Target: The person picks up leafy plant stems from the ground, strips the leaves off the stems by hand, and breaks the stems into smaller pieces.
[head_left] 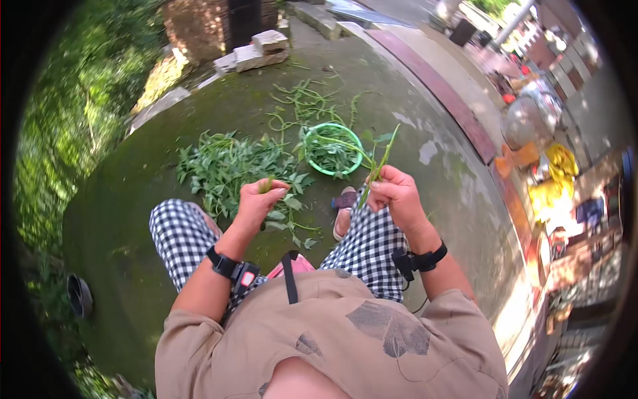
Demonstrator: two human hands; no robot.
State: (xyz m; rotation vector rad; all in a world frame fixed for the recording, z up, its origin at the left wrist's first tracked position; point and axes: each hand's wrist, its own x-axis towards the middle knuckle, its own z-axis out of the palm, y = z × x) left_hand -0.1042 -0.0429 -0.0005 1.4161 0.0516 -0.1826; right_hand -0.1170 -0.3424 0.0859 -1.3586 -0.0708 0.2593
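Note:
My left hand (261, 203) is closed in a pinch on a short piece of green stem, above the near side of a leafy green pile (226, 166). Pinched between the fingers of my right hand (393, 193) are long thin green stems (385, 156) that point up and away. A round green-rimmed basket (361, 159) with leaves and stems in it stands on the ground between the pile and my right hand. Loose stripped stems (309, 100) lie beyond the basket.
Stone blocks (262, 53) lie at the far edge of the mossy concrete floor (133, 266). A dark bowl-like container (80, 296) is at the far left. Bushes line the left side. Yellow cloth (555, 179) and assorted items lie on the right. My sandalled foot (344, 211) is near the basket.

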